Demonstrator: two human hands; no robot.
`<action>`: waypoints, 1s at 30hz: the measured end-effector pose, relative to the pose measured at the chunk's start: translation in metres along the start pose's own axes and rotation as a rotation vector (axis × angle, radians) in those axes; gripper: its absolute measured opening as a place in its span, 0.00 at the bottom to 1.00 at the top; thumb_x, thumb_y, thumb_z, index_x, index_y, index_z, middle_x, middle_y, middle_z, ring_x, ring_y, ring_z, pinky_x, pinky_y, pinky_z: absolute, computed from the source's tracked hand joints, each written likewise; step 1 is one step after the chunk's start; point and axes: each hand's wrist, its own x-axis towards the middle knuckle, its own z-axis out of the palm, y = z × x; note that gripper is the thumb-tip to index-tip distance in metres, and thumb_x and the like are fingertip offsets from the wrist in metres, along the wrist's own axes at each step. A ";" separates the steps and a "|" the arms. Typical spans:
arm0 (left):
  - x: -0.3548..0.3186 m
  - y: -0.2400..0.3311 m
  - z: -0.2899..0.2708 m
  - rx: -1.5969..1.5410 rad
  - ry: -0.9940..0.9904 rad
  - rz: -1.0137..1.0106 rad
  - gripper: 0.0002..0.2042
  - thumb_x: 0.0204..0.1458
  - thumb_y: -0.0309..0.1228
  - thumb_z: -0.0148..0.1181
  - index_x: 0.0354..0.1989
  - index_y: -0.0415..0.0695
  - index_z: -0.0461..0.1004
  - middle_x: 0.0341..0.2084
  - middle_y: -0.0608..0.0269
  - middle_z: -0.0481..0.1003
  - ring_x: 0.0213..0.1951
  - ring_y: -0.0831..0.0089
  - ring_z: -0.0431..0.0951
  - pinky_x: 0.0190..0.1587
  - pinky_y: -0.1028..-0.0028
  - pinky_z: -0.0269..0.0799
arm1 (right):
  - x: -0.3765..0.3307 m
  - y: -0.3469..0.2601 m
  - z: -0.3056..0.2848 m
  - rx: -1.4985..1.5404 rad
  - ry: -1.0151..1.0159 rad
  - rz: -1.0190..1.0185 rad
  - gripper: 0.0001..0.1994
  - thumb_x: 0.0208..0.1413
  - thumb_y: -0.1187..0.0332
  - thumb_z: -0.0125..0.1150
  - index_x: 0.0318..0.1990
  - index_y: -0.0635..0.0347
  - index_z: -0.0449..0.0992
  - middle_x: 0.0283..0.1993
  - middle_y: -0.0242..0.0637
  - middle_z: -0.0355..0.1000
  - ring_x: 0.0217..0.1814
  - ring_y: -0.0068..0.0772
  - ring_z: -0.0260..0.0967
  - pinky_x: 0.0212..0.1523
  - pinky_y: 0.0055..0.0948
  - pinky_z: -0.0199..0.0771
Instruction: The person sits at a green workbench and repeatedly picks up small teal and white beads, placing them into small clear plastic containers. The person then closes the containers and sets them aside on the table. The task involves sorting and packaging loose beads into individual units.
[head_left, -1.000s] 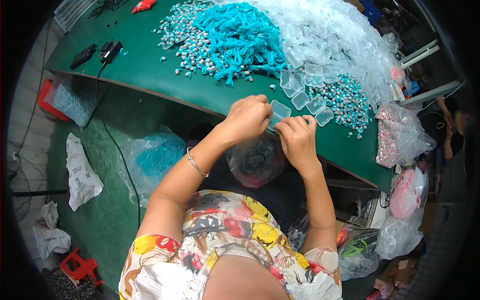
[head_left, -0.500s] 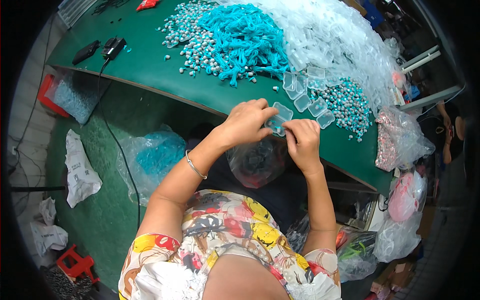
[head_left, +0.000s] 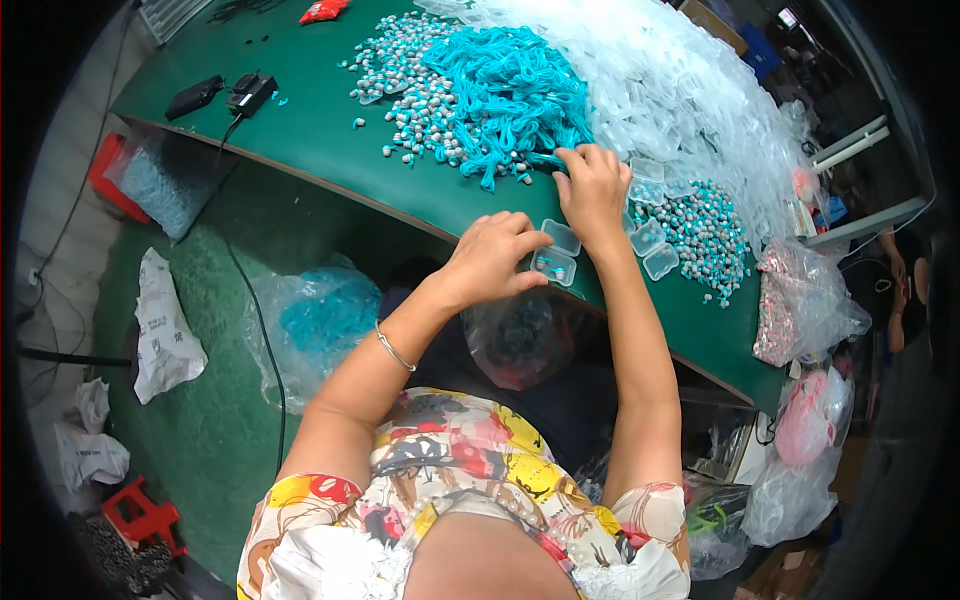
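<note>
1. A small clear plastic hinged box (head_left: 556, 258) lies open at the near edge of the green bench (head_left: 320, 140), with a few turquoise bits visible in its lower half.
2. The left hand (head_left: 490, 262) rests on the box's left side, its grip partly closed, with the fingers curled over the edge and steadying it.
3. The right hand (head_left: 593, 190) is further in, just beyond the box. Its fingers are bent and its fingertips touch the near edge of a heap of turquoise cords (head_left: 510, 85). Whether it has hold of a cord cannot be told.
4. Several more small clear boxes (head_left: 652, 240) sit just right of the right hand, some holding turquoise pieces.
5. Beyond those lies a scatter of small grey and turquoise beads (head_left: 705, 235). A similar scatter of beads (head_left: 405, 75) lies left of the cords.
6. A large mound of empty clear plastic boxes (head_left: 680, 90) covers the far right of the bench.
7. A clear plastic bag (head_left: 520, 340) hangs below the bench edge at the person's lap, its contents dark and unclear.
</note>
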 end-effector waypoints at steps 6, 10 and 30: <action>0.000 -0.004 0.006 -0.054 0.028 -0.004 0.22 0.40 0.40 0.74 0.45 0.48 0.79 0.36 0.62 0.74 0.43 0.60 0.74 0.47 0.62 0.68 | 0.010 0.010 0.019 -0.134 -0.086 -0.039 0.07 0.47 0.70 0.68 0.36 0.48 0.83 0.41 0.30 0.72 0.50 0.36 0.67 0.53 0.46 0.56; 0.000 -0.004 0.007 -0.057 0.028 -0.014 0.22 0.40 0.41 0.74 0.45 0.48 0.79 0.36 0.63 0.74 0.43 0.60 0.74 0.47 0.61 0.68 | -0.007 0.010 -0.010 0.119 0.050 0.026 0.08 0.49 0.71 0.67 0.38 0.51 0.81 0.40 0.31 0.75 0.46 0.35 0.71 0.51 0.42 0.60; 0.001 -0.002 0.005 -0.046 0.001 -0.075 0.24 0.39 0.41 0.75 0.46 0.49 0.78 0.36 0.64 0.74 0.44 0.61 0.75 0.48 0.61 0.69 | -0.085 -0.028 -0.075 0.198 -0.142 -0.053 0.08 0.48 0.73 0.67 0.37 0.54 0.79 0.38 0.33 0.74 0.42 0.36 0.71 0.48 0.39 0.61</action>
